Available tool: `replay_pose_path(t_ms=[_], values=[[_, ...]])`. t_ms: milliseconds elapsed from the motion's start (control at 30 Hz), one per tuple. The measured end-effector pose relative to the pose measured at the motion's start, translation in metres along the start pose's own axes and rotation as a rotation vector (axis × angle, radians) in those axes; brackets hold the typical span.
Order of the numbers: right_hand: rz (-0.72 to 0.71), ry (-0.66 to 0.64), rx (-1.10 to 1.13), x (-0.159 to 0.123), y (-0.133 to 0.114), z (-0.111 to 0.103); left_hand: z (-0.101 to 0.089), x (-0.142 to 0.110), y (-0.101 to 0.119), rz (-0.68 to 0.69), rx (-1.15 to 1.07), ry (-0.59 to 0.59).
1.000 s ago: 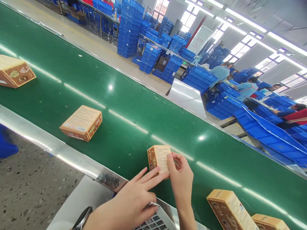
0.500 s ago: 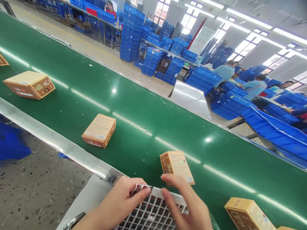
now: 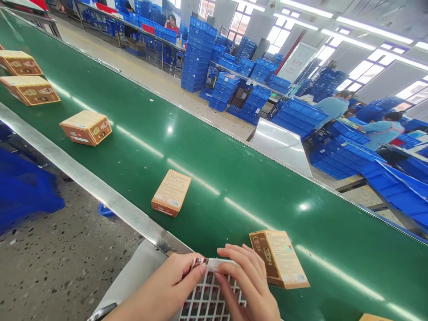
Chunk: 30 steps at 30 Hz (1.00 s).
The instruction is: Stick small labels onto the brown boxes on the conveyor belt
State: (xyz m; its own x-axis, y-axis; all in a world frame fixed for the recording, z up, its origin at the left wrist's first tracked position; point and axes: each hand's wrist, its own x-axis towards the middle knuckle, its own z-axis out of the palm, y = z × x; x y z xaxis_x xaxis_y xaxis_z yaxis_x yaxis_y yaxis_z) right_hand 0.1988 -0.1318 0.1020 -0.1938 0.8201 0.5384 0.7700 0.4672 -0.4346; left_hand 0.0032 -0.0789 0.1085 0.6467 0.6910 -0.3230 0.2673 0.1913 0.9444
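Note:
At the near edge of the belt I hold a sheet of small stickers (image 3: 209,296), dark red and black cells divided by a white grid. My left hand (image 3: 180,278) pinches its upper left corner, thumb on top, and a strip curls up at the fingertips. Over the upper right edge bends my right hand (image 3: 249,283), with the thumb on the grid side and the fingers along the blank white margin. Whether a loose sticker is between those fingertips is too small to tell. A brown and cream carton (image 3: 284,261) lies just beyond my right hand.
The green conveyor belt (image 3: 207,147) runs diagonally across, with a metal rail (image 3: 110,191) on the near side. Other cartons lie on it, including one carton (image 3: 171,192) ahead and another carton (image 3: 86,128) to the left. Stacked blue crates (image 3: 199,53) and seated people are beyond.
The cartons have shifted rightward across the view, partly because my view has turned left. My right hand's fingers have come together and closed in on the sheet's upper edge.

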Motion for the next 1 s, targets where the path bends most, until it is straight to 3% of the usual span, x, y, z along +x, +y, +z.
replay_pose_path(t_ms=[167, 267, 400, 500, 567, 733, 1000], values=[[0.574, 0.06, 0.505, 0.026, 0.018, 0.001, -0.019, -0.009, 0.003, -0.059, 0.15, -0.011], [0.721, -0.025, 0.725, 0.062, 0.03, 0.018, -0.029, -0.019, 0.003, -0.048, 0.189, -0.011], [0.732, -0.133, 0.887, 0.102, 0.033, 0.047, -0.039, -0.026, -0.005, 0.189, 0.205, -0.011], [0.733, -0.105, 0.894, 0.114, 0.032, 0.057, -0.044, -0.025, -0.013, 0.439, 0.379, 0.15], [0.759, -0.068, 0.855, 0.114, 0.034, 0.058, -0.049, -0.021, -0.017, 0.527, 0.55, 0.227], [0.803, -0.095, 0.781, 0.11, 0.038, 0.05, -0.054, -0.004, -0.022, 0.522, 0.785, 0.101], [0.785, -0.285, 0.72, 0.114, 0.049, 0.029, -0.045, 0.008, -0.022, 0.536, 0.729, 0.056]])
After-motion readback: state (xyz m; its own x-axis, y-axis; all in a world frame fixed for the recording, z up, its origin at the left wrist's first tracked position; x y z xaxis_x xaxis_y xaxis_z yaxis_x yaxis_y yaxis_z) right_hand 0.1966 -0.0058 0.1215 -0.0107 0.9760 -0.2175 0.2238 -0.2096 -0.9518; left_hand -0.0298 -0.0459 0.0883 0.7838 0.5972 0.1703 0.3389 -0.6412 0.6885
